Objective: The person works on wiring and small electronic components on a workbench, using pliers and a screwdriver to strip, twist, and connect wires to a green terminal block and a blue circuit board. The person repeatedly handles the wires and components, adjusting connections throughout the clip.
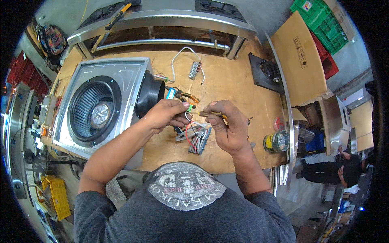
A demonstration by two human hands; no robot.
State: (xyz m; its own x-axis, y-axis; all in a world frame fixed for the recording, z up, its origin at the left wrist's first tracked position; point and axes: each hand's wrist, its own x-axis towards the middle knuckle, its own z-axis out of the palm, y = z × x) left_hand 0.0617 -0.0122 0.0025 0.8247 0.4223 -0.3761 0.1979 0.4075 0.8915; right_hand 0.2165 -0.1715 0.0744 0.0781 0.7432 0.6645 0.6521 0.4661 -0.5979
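My left hand (167, 115) is closed, pinching a small green terminal connector (189, 108) between thumb and fingers. White, red and black wires hang below it. My right hand (229, 127) grips what looks like a screwdriver (216, 115), slim with a yellow and black part, its near end pointing toward the connector. The two hands are apart. Under them lies a bundle of grey cable and loose wires (199, 139) on the wooden tabletop (239, 81). Pliers with orange and black handles (189, 97) rest just beyond my left hand.
A metal blower housing with a round fan (95, 111) stands at left. Farther back are a terminal strip (195, 70) with white cable and a steel burner frame (162, 20). A round tub (276, 141) and black burner plate (265, 73) sit right. Another person (332, 170) is far right.
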